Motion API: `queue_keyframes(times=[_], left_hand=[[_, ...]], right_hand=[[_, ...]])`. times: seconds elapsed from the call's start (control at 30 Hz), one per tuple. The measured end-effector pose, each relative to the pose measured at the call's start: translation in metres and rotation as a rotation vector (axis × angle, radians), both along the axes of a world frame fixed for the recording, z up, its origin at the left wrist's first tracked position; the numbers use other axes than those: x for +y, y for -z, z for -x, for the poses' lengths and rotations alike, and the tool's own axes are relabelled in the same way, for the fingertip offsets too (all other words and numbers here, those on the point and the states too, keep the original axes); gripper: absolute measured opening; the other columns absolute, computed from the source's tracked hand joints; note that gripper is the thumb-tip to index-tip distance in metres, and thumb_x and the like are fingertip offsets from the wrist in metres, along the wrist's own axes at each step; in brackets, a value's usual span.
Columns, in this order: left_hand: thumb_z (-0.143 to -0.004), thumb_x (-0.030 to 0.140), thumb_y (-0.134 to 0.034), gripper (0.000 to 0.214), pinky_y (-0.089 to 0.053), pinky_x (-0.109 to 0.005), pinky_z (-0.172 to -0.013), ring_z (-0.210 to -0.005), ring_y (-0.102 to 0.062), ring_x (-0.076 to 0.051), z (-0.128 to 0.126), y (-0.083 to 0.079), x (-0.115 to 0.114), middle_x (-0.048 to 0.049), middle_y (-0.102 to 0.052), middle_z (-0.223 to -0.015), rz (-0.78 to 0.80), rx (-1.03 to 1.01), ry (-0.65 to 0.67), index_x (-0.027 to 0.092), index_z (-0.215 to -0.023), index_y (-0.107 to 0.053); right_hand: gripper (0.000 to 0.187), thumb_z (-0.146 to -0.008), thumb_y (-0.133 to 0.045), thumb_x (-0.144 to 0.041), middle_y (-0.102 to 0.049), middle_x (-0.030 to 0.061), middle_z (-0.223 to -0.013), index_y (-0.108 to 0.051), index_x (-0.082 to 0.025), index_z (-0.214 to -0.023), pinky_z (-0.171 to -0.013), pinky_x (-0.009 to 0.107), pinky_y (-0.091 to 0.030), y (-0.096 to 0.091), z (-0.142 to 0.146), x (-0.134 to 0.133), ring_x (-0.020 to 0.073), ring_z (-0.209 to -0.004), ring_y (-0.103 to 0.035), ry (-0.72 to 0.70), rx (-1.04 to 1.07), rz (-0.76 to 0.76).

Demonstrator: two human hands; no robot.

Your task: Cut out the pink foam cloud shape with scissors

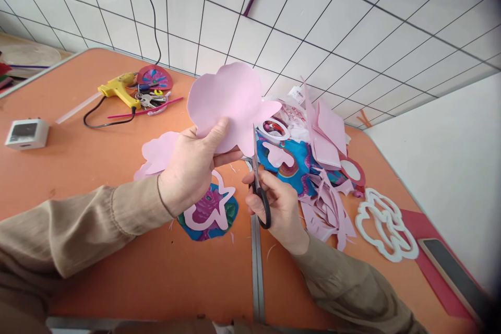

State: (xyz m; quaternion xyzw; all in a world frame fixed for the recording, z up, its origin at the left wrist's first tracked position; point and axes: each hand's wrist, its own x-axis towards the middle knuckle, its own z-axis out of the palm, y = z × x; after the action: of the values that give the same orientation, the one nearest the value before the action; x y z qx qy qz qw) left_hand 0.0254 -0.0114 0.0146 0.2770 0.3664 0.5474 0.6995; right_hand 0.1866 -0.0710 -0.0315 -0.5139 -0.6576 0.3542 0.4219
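My left hand [195,162] grips a pink scalloped sheet [227,94], paper or thin foam, thumb on top and fingers beneath. Black-handled scissors [256,182] are in my right hand [279,209], blades pointing up at the sheet's lower right edge. Whether the blades touch the sheet is hard to tell. Under my left wrist lies a pink cut-out outline [223,214] on a floral fabric piece [203,235]. Another pink scalloped piece [158,151] is partly hidden behind my left hand. Right of the scissors, a small pink cut-out [277,155] rests on blue patterned fabric [301,177].
Pink offcuts [329,214] and folded pink sheets [326,130] pile up at right, beside white cloud-shaped outlines [387,224] and a phone-like dark slab [450,271]. On the left are a yellow glue gun [121,91], keys [151,100] and a white box [27,133]. A tiled wall [188,10] stands behind.
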Motion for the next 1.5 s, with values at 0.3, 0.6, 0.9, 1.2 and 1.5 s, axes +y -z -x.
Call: queue_keyframes(times=[0.3,0.6,0.9,1.2,1.5], left_hand=[[-0.081,0.029,-0.076,0.017,-0.061,-0.026,-0.070,-0.071,-0.066,-0.012,-0.0003,-0.0008,-0.0003,-0.0048,-0.072,-0.090,0.016,-0.003,-0.003,0.014,-0.087,-0.070],[-0.081,0.028,-0.075,0.017,-0.060,-0.024,-0.068,-0.072,-0.067,-0.012,0.0000,-0.0009,-0.0006,-0.0050,-0.072,-0.088,0.002,-0.002,0.006,0.013,-0.087,-0.071],[-0.083,0.026,-0.073,0.012,-0.061,-0.024,-0.067,-0.072,-0.067,-0.012,-0.0002,-0.0009,-0.0007,-0.0044,-0.072,-0.087,0.012,-0.016,0.000,0.014,-0.086,-0.071],[-0.081,0.027,-0.075,0.015,-0.061,-0.023,-0.067,-0.071,-0.067,-0.012,-0.0007,-0.0002,-0.0006,-0.0044,-0.072,-0.086,0.026,-0.027,-0.002,0.014,-0.087,-0.071],[-0.079,0.029,-0.078,0.018,-0.061,-0.022,-0.067,-0.073,-0.068,-0.013,-0.0005,-0.0007,-0.0024,-0.0055,-0.072,-0.087,0.029,-0.023,0.007,0.013,-0.086,-0.071]], right_hand=[[0.040,-0.082,-0.067,-0.058,-0.051,-0.0034,-0.058,-0.060,-0.019,-0.088,-0.045,0.026,-0.039,0.0001,0.0003,-0.0006,0.0123,-0.048,-0.051,0.006,-0.008,0.013],[0.042,-0.083,-0.065,-0.061,-0.050,-0.0034,-0.059,-0.060,-0.019,-0.087,-0.045,0.026,-0.039,0.0008,-0.0010,-0.0016,0.0120,-0.049,-0.049,-0.001,-0.012,0.009],[0.040,-0.083,-0.066,-0.059,-0.050,-0.0036,-0.057,-0.060,-0.019,-0.085,-0.044,0.026,-0.039,0.0010,0.0002,-0.0008,0.0117,-0.048,-0.048,0.006,-0.006,0.023],[0.038,-0.080,-0.071,-0.056,-0.051,-0.0035,-0.057,-0.060,-0.020,-0.081,-0.043,0.025,-0.038,0.0006,0.0005,-0.0011,0.0115,-0.047,-0.048,0.018,-0.002,0.020],[0.037,-0.079,-0.072,-0.054,-0.051,-0.0036,-0.058,-0.060,-0.020,-0.084,-0.043,0.025,-0.039,0.0015,0.0010,-0.0014,0.0115,-0.048,-0.049,0.013,0.019,0.028]])
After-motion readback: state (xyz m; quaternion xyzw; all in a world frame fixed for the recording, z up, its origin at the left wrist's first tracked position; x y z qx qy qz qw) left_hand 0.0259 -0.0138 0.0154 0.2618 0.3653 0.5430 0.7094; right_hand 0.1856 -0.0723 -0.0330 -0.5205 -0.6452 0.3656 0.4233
